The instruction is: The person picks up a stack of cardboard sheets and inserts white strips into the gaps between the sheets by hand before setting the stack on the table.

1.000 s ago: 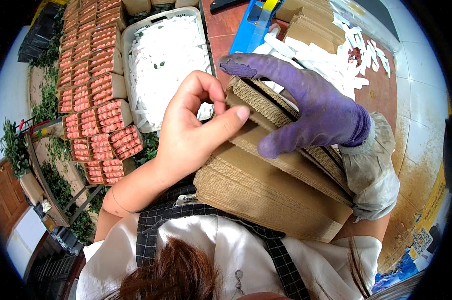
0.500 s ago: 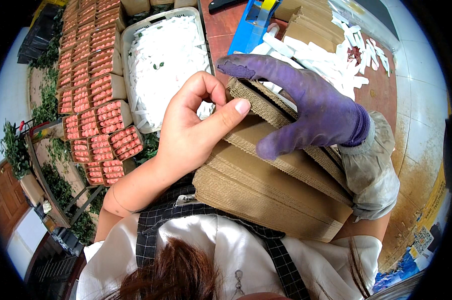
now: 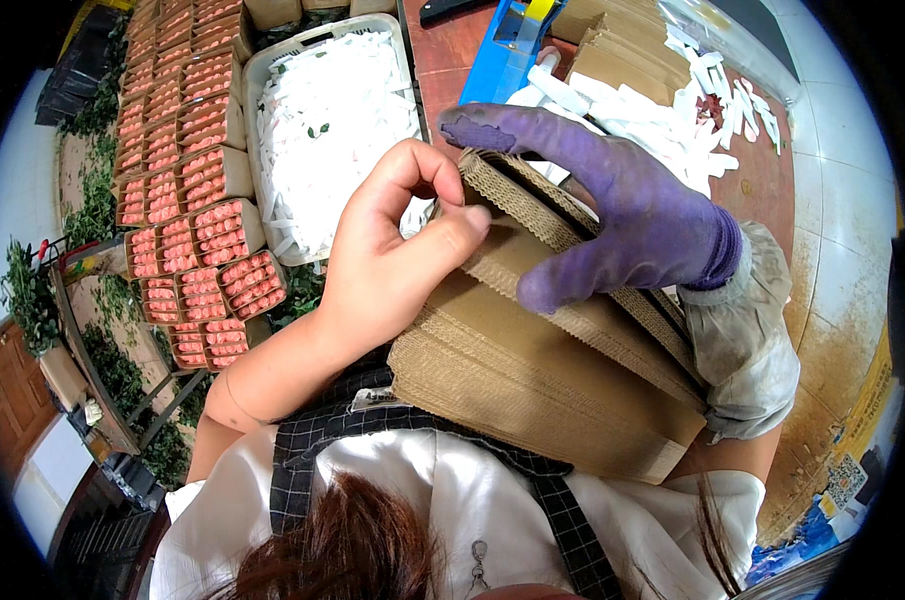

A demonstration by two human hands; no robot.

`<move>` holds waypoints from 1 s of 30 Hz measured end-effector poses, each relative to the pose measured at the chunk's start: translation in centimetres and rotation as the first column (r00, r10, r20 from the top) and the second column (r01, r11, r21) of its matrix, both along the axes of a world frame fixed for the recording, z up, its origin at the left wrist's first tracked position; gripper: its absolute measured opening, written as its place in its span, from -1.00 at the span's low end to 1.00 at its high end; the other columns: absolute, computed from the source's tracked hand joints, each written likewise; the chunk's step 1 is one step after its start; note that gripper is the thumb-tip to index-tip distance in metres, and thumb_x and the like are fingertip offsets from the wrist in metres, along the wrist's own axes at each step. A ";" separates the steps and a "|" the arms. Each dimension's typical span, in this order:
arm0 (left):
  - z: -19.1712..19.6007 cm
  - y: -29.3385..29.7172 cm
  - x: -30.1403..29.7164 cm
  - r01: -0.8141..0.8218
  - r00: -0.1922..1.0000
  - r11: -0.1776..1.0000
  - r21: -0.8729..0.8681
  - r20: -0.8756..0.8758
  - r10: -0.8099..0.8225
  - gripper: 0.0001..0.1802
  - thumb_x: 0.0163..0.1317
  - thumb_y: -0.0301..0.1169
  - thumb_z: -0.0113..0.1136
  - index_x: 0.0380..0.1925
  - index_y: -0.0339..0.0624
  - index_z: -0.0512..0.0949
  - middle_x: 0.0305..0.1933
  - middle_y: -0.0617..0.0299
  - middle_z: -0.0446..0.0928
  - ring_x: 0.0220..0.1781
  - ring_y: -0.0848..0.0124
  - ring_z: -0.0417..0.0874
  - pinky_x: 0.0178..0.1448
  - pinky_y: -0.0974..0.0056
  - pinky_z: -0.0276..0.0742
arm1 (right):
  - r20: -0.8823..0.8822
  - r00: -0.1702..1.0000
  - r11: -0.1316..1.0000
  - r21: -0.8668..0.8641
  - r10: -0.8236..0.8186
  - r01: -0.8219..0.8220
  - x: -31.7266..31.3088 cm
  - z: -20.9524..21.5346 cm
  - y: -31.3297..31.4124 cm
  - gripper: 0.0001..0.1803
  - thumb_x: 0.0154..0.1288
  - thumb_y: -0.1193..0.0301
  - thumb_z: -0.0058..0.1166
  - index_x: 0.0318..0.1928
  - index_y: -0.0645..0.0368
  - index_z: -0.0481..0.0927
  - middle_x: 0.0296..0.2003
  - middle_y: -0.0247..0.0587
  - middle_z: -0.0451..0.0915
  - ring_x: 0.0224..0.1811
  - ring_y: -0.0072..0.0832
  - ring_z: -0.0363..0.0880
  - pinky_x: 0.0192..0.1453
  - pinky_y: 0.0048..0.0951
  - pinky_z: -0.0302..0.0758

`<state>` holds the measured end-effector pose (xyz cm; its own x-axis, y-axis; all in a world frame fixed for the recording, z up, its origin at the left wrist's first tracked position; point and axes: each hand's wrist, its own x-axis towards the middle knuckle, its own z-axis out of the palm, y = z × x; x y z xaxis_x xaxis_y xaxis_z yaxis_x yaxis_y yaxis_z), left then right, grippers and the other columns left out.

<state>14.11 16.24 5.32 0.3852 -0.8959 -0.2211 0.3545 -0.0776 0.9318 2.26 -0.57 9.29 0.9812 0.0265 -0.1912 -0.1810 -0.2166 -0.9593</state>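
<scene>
The cardboard sheets (image 3: 543,365) lie fanned in the centre of the frame, slanting down toward the lower right, in front of the checked apron (image 3: 295,475). Gaps split them into several thick bundles with wavy edges.

The bare left hand (image 3: 383,235), just left of centre, is drawn narrow: its thumb and bent forefinger nearly meet at the upper left end of the sheets. Whether a single sheet is caught between them I cannot tell. The right hand (image 3: 618,205), in a worn purple glove, is spread wide around the upper bundle, thumb on the front face and forefinger along the far side; its other fingers are hidden.

The step in hand looks like sorting through the sheets or parting them at their edges. The next move seems to call for a clean pinch by the left fingertips on the chosen edge, with the gloved hand bracing the rest so the fan does not slide.

Above the hands, white strips (image 3: 628,125) and a blue tape dispenser (image 3: 498,65) sit on the reddish table (image 3: 763,195).
</scene>
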 end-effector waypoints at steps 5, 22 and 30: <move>0.4 -0.1 -0.1 0.006 0.999 1.000 0.009 0.037 -0.006 -0.76 0.14 -0.42 0.24 -0.44 -0.17 0.33 -0.40 0.39 0.35 -0.30 0.62 0.32 -0.15 0.49 0.29 | -0.039 0.999 0.999 0.032 -0.007 0.009 0.0 0.2 0.0 -0.01 -0.23 0.38 0.43 0.29 0.20 0.19 0.13 -0.17 0.37 0.21 -0.39 0.30 0.30 -0.41 0.20; -0.4 0.2 0.3 -0.003 0.997 0.994 -0.110 0.071 0.011 -0.78 0.08 -0.43 0.21 -0.37 -0.19 0.35 -0.39 0.35 0.32 -0.23 0.50 0.28 0.01 0.38 0.20 | -0.124 0.989 0.993 0.083 -0.075 0.086 0.0 0.5 0.0 0.00 -0.23 0.33 0.44 0.29 0.18 0.20 0.11 -0.15 0.40 0.19 -0.38 0.33 0.27 -0.40 0.25; -0.2 -0.2 0.2 0.011 0.978 0.999 0.031 0.207 -0.017 -0.72 0.17 -0.34 0.21 -0.60 -0.19 0.36 -0.47 0.32 0.32 -0.33 0.48 0.31 -0.13 0.41 0.24 | -0.111 0.992 0.990 0.124 -0.060 0.073 -0.1 0.3 0.1 0.02 -0.21 0.31 0.45 0.29 0.21 0.18 0.16 -0.16 0.33 0.23 -0.40 0.28 0.30 -0.42 0.21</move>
<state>14.31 16.08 5.12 0.4133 -0.8958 -0.1637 0.1524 -0.1092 0.9823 2.15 -0.51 9.55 0.9558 -0.0071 -0.2938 -0.2935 -0.0774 -0.9528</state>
